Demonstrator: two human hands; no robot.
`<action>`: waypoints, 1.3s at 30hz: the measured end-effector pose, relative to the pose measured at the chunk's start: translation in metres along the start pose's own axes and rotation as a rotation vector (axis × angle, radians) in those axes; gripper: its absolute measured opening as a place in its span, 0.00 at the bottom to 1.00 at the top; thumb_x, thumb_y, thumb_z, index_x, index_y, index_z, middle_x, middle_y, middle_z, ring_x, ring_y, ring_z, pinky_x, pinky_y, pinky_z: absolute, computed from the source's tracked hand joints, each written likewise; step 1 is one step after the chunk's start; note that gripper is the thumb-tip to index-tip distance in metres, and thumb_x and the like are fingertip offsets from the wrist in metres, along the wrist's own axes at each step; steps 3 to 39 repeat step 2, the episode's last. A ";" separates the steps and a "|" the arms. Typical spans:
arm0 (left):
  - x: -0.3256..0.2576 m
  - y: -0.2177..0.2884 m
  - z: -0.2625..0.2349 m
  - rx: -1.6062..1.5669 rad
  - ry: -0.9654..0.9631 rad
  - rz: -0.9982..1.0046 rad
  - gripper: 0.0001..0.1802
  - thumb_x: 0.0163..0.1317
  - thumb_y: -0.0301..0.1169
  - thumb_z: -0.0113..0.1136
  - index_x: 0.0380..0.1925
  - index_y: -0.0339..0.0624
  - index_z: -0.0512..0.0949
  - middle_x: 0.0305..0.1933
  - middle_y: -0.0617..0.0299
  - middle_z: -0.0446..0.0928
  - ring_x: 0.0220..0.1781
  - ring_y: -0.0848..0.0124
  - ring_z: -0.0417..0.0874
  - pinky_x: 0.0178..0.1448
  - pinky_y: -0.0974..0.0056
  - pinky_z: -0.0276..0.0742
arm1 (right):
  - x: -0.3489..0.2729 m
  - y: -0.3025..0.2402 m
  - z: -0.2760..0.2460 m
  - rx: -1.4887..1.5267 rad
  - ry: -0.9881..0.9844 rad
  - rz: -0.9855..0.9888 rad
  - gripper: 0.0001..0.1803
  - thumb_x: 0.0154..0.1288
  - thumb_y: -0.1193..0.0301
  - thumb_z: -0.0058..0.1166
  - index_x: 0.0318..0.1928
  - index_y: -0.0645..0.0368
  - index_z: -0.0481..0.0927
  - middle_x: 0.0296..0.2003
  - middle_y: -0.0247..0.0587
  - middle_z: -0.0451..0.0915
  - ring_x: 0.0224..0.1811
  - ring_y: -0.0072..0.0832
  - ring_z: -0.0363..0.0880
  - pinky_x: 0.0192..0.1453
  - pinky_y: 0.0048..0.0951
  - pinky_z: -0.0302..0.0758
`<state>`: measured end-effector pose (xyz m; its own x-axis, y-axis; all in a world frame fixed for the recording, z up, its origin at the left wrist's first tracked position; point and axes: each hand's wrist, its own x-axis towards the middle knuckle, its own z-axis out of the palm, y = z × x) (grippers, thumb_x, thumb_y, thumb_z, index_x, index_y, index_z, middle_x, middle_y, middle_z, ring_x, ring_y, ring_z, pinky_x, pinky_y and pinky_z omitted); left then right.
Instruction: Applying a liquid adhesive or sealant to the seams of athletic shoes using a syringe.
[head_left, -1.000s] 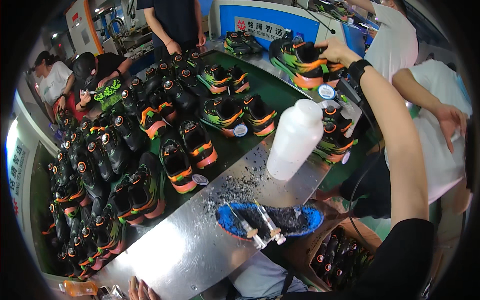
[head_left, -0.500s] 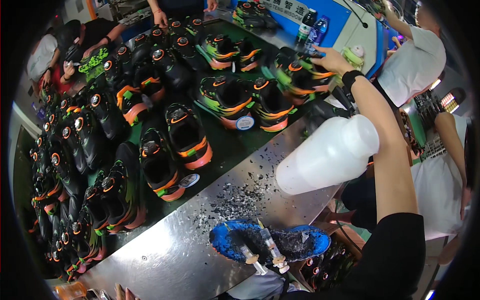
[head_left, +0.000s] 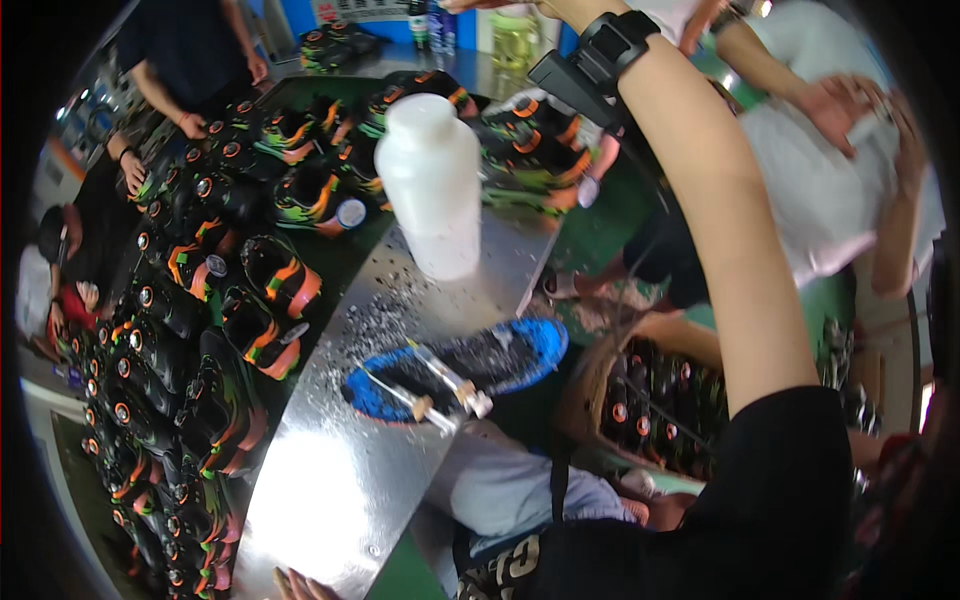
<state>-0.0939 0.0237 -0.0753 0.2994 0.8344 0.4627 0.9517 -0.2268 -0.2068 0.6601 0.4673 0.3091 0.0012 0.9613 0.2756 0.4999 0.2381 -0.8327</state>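
Note:
My right arm reaches up across the view, and my right hand (head_left: 515, 5) is cut off by the top edge, so its grip cannot be made out. A black strap with a box-like device (head_left: 600, 60) circles that wrist. At the lower edge, the fingers of my left hand (head_left: 300, 587) lie stretched over the metal table (head_left: 330, 470). Nearer the middle, a blue insole-shaped pad (head_left: 545, 345) with black residue bears two syringes (head_left: 440, 375). Beyond it a large white plastic bottle (head_left: 430, 190) stands upright. Dark crumbs (head_left: 375, 320) are scattered between them.
Rows of black, green and orange shoes (head_left: 225, 400) fill the left and far side. A carton (head_left: 600, 400) of shoes sits below the table's right edge. Drink bottles (head_left: 435, 30) and a jar of yellowish liquid (head_left: 512, 42) stand at the back. Other people work around.
The view has turned, shifting the table and shoes leftward. My right hand has left the shoes at the far side for the top edge. More of my left fingers shows.

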 end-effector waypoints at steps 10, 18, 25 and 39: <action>0.041 0.044 -0.026 0.021 -0.268 -0.208 0.41 0.69 0.41 0.55 0.75 0.55 0.43 0.70 0.49 0.66 0.75 0.46 0.58 0.71 0.25 0.39 | -0.068 -0.002 -0.002 -0.019 0.057 -0.177 0.18 0.53 0.77 0.69 0.44 0.73 0.82 0.33 0.46 0.87 0.33 0.23 0.86 0.39 0.22 0.81; 0.041 0.044 -0.026 0.021 -0.268 -0.208 0.41 0.69 0.41 0.55 0.75 0.55 0.43 0.70 0.49 0.66 0.75 0.46 0.58 0.71 0.25 0.39 | -0.068 -0.002 -0.002 -0.019 0.057 -0.177 0.18 0.53 0.77 0.69 0.44 0.73 0.82 0.33 0.46 0.87 0.33 0.23 0.86 0.39 0.22 0.81; 0.041 0.044 -0.026 0.021 -0.268 -0.208 0.41 0.69 0.41 0.55 0.75 0.55 0.43 0.70 0.49 0.66 0.75 0.46 0.58 0.71 0.25 0.39 | -0.068 -0.002 -0.002 -0.019 0.057 -0.177 0.18 0.53 0.77 0.69 0.44 0.73 0.82 0.33 0.46 0.87 0.33 0.23 0.86 0.39 0.22 0.81; 0.041 0.044 -0.026 0.021 -0.268 -0.208 0.41 0.69 0.41 0.55 0.75 0.55 0.43 0.70 0.49 0.66 0.75 0.46 0.58 0.71 0.25 0.39 | -0.068 -0.002 -0.002 -0.019 0.057 -0.177 0.18 0.53 0.77 0.69 0.44 0.73 0.82 0.33 0.46 0.87 0.33 0.23 0.86 0.39 0.22 0.81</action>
